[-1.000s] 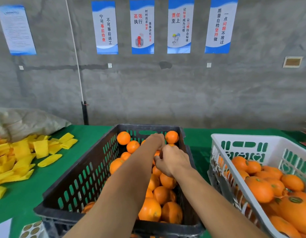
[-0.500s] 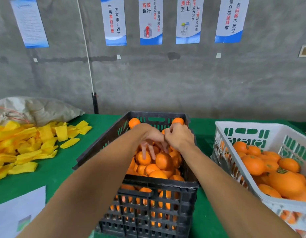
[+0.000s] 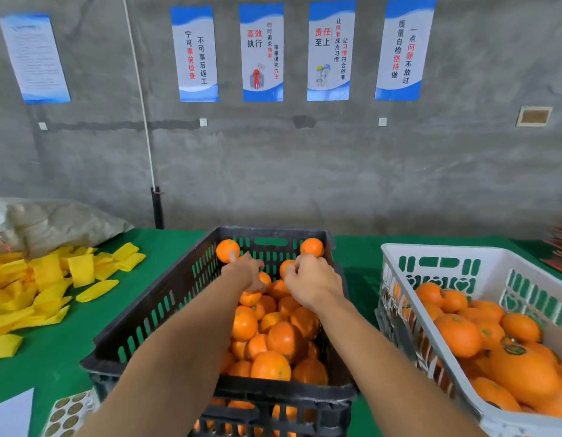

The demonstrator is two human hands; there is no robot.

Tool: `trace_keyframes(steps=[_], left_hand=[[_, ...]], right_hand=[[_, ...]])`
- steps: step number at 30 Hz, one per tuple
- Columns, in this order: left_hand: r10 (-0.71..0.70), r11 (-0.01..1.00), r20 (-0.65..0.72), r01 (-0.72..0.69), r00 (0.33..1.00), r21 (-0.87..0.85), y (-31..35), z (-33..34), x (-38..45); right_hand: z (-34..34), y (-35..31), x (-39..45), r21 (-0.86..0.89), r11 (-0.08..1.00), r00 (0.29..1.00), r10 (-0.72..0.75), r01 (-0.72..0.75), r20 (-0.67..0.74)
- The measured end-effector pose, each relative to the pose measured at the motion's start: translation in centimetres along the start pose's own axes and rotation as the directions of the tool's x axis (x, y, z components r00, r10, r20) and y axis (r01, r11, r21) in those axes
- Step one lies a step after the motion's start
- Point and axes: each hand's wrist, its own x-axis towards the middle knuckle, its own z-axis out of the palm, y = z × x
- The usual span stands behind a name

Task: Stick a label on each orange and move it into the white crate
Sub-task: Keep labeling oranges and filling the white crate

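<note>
At the near left corner my label sheet (image 3: 68,414) lies on the green table (image 3: 62,351) beside a white paper (image 3: 10,416), with rows of round stickers left on it, so I judge there are labels enough to go on with. Just past it stands the black crate (image 3: 153,313), filling the middle of the table, and it holds a deep heap of oranges (image 3: 273,335) from its near wall to its far one; I see no stickers on these, though the small ones are hard to read, so I take them as the work left. To the right, apart from the black crate by a strip of table, the white crate (image 3: 443,257) is well filled with oranges that carry green round labels on top, and I judge that as the part done, perhaps about half. Both my arms reach over the heap toward the far end. My left hand (image 3: 245,272) lies over the fruit with fingers stretched out, one fingertip touching an orange at the far left corner, gripping nothing that I can see. My right hand (image 3: 311,282) is curled, fingertips pinched together against a small orange just under the far wall; whether a label sits between them I cannot tell. Farther left, yellow sleeves (image 3: 37,288) are piled before a grey sack (image 3: 52,222).
</note>
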Motion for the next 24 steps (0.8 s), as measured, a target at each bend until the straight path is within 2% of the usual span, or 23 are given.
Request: trace_keyframes(steps=[5, 9, 11, 13, 16, 18, 20, 22, 24], left_hand=[[-0.150, 0.988, 0.194, 0.138, 0.970, 0.074, 0.8, 0.7, 0.0], [-0.125, 0.976, 0.274, 0.068, 0.954, 0.208, 0.7, -1.3, -2.6], [-0.128, 0.987, 0.371, 0.083, 0.920, 0.135, 0.3, -2.5, -4.2], [-0.126, 0.985, 0.493, 0.167, 0.861, -0.039, -0.3, -3.4, -6.3], [-0.024, 0.909, 0.609, 0.271, 0.793, -0.317, -1.2, -3.7, -10.5], [0.094, 0.848, 0.561, 0.229, 0.823, -0.477, -1.5, -3.2, -12.7], [0.108, 0.845, 0.437, 0.150, 0.893, -0.514, -1.6, -2.6, -14.7], [0.053, 0.896, 0.234, 0.057, 0.971, -0.440, -1.4, -2.3, -16.8], [0.028, 0.895, 0.005, -0.023, 1.000, -0.446, -0.9, -2.1, -18.7]], right_hand=[[0.3, 0.1, 0.2, -0.031, 0.999, 1.000, -0.009, 0.009, 0.013], [-0.1, -0.2, 0.0, -0.023, 1.000, 0.999, 0.008, -0.007, 0.038], [-0.4, -0.3, -0.2, -0.006, 1.000, 0.999, 0.009, -0.008, 0.052], [-0.7, -0.5, -0.4, 0.023, 1.000, 0.998, 0.006, -0.007, 0.061], [-1.0, -0.9, -1.1, 0.050, 0.999, 0.997, -0.020, 0.016, 0.079], [-1.4, -1.2, -1.8, 0.052, 0.997, 0.996, -0.054, 0.050, 0.071], [-1.9, -1.5, -2.5, 0.040, 0.995, 0.995, -0.095, 0.093, 0.038], [-2.5, -1.8, -3.4, 0.014, 0.990, 0.990, -0.143, 0.143, 0.003], [-3.3, -2.0, -4.6, 0.026, 0.985, 0.985, -0.169, 0.170, -0.038]])
